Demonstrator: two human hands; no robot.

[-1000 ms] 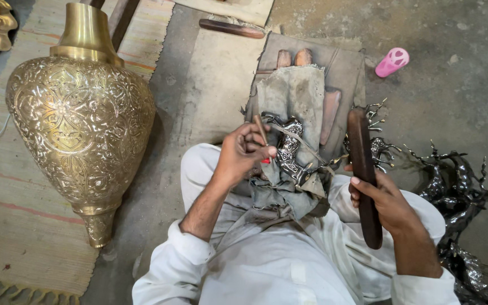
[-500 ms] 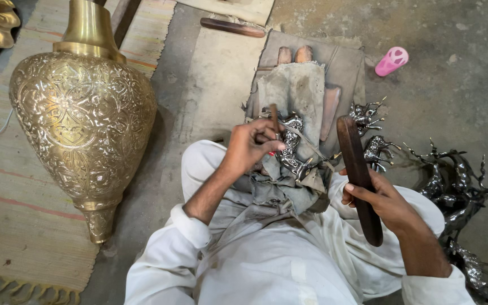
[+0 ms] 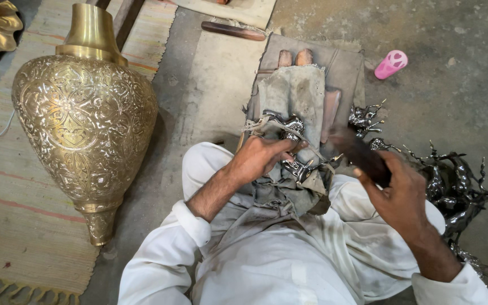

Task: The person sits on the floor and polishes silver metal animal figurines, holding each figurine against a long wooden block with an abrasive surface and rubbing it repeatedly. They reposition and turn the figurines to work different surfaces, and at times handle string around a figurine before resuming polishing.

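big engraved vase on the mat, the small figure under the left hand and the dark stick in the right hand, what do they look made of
The large golden engraved vase looks like polished brass: yellow shine, chased floral pattern. The small silvery figurine under the left hand seems cast metal with a bright plated finish, judging by its sharp glints. The dark brown stick in the right hand is probably wood, matte and smooth, though it is blurred.

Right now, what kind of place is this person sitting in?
Probably a metal craft workshop, floor level: a big engraved brass vase lies alongside, silvery metal figures are piled up, and the right hand grips a dark wooden mallet.
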